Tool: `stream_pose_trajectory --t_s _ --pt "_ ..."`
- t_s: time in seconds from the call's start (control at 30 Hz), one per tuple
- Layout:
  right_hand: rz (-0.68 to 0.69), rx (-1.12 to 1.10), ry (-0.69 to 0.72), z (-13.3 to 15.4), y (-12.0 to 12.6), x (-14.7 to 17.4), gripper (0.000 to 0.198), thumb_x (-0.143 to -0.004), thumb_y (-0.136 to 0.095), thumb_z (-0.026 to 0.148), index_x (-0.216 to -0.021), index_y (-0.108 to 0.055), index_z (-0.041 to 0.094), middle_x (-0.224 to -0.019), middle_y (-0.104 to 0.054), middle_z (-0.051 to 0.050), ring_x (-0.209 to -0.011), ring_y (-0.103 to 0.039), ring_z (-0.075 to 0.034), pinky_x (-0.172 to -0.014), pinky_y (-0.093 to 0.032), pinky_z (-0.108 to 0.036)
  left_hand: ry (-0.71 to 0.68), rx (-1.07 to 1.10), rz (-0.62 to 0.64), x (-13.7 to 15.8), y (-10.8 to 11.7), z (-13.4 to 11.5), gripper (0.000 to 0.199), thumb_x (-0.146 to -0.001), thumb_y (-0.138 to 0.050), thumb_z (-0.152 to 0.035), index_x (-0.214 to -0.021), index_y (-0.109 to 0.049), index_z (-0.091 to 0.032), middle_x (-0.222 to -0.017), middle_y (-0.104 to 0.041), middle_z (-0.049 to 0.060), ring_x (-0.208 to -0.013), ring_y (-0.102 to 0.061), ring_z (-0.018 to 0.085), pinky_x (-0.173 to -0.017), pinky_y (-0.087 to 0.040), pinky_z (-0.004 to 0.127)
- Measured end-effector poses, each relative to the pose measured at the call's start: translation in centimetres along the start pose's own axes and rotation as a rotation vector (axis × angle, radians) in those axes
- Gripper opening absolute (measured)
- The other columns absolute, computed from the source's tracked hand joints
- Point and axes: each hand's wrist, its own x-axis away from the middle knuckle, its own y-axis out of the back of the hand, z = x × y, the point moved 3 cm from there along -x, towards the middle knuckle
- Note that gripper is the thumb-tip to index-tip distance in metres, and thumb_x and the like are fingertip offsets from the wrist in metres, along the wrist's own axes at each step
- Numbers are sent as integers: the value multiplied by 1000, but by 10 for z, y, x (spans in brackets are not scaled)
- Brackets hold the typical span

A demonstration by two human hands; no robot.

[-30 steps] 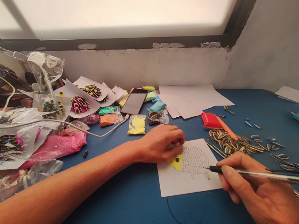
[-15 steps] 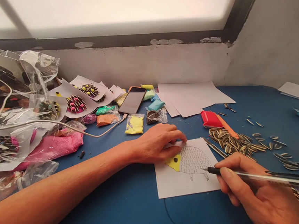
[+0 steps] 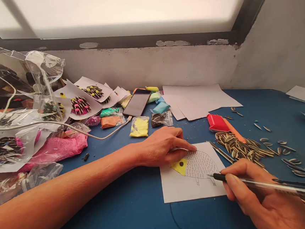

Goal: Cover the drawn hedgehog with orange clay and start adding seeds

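My right hand [image 3: 258, 192] gripped the pen [image 3: 265, 185], nib [image 3: 209, 175] by the lower edge of the drawing [image 3: 201, 164]; my left hand [image 3: 162, 146], gripping nothing, rested on the paper [image 3: 180, 192], flat on the table [image 3: 118, 210]. I seemed to be filling in small strokes; the next called for steady paper.

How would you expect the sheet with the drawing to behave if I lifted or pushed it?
The sheet looks thin, so it would probably bend if lifted by one corner. Lying flat on the blue table, it may slide when pushed, though the left hand, apparently resting on its upper part, should hold it back.
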Motion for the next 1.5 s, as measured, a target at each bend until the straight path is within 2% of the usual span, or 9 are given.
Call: stream_pose_trajectory --t_s 0.33,0.47,0.63,0.77,0.87,1.03,1.23,1.33,1.5 --pt "21 5 -44 -3 -2 4 25 -94 -45 43 -80 -57 27 -56 -55 4 -46 -54 -12 -43 -44 -22 -4 7 -18 0 0 -1 28 -97 -56 -27 -120 -72 -23 -88 -58 5 -77 -51 14 -75 -40 28" --pt "-67 54 -131 -8 -7 9 31 -89 -47 53 -80 -61 27 -57 -53 2 -49 -53 -15 -44 -43 -25 -16 6 -17 0 0 0 28 -97 -56 -25 -120 -72 -22 -88 -57 5 -77 -51 14 -75 -39 28" --pt "-126 76 -144 -6 -11 10 35 -87 -46 58 -81 -62 27 -56 -51 1 -51 -54 -16 -45 -44 -26 -21 11 -17 0 -1 1 29 -98 -55 -26 -121 -72 -22 -88 -58 6 -78 -51 15 -74 -39 29" --pt "-77 55 -132 -4 -6 6 31 -89 -48 53 -81 -61 27 -57 -54 2 -50 -56 -16 -45 -44 -26 -16 12 -10 0 -1 1 29 -98 -55 -26 -121 -72 -22 -88 -58 5 -78 -51 15 -75 -39 29" --pt "-9 16 -45 -1 -3 4 24 -93 -47 43 -80 -59 27 -58 -57 3 -49 -57 -13 -45 -44 -23 -12 6 -7 0 -1 1 28 -98 -55 -27 -121 -71 -23 -89 -58 5 -78 -51 15 -75 -40 29" --pt "-10 16 26 0 0 2 20 -94 -47 37 -79 -55 27 -59 -58 5 -49 -58 -11 -47 -44 -21 -2 8 -9 -1 -1 0 28 -97 -55 -27 -120 -72 -23 -88 -58 6 -78 -51 15 -74 -39 28" --pt "16 -14 -71 -2 0 5 24 -93 -46 41 -76 -56 27 -56 -56 4 -45 -54 -12 -41 -42 -22 -7 7 -10 0 0 -1 28 -97 -56 -26 -120 -72 -22 -88 -58 5 -77 -51 14 -74 -39 29" --pt "-57 14 -162 -3 -2 8 27 -89 -48 49 -78 -59 27 -54 -53 4 -44 -50 -13 -39 -40 -23 -2 3 -1 0 1 -1 28 -98 -56 -27 -121 -71 -23 -89 -58 5 -78 -51 14 -74 -40 29" --pt "-146 68 -166 -4 -4 10 35 -85 -47 57 -78 -62 27 -54 -50 2 -47 -51 -15 -41 -41 -25 -2 -5 -9 1 1 -2 28 -97 -56 -26 -120 -72 -23 -90 -58 5 -78 -51 14 -74 -40 29"
